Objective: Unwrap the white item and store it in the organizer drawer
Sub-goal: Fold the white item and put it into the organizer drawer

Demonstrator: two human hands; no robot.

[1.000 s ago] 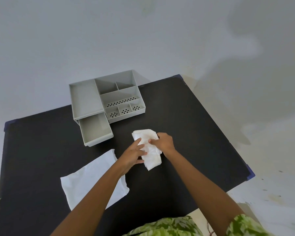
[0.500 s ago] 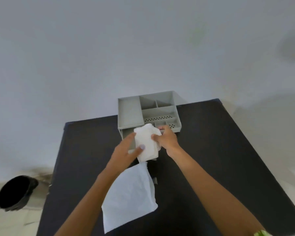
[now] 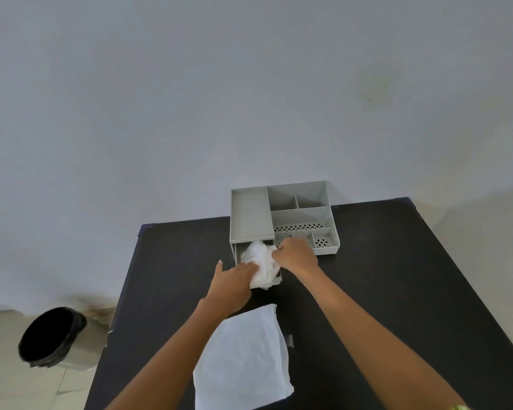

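A crumpled white item [image 3: 260,260] lies in the pulled-out drawer [image 3: 237,253] of the grey organizer [image 3: 251,216] at the table's far edge. My left hand [image 3: 234,279] presses on the item's near left side, fingers on it. Gripping its right edge from above is my right hand [image 3: 295,255]. The item fills most of the drawer and hangs over its front. Nearer to me, a flat white wrapper [image 3: 243,359] lies on the black table [image 3: 382,276].
The organizer's top has several open compartments [image 3: 299,216], some with perforated floors. A black-lined bin [image 3: 49,335] stands on the floor left of the table. A pale wall rises behind the table.
Both hands carried the white item away from the table's middle, up to the organizer and down into the open drawer. My view shifted, bringing the bin into sight.
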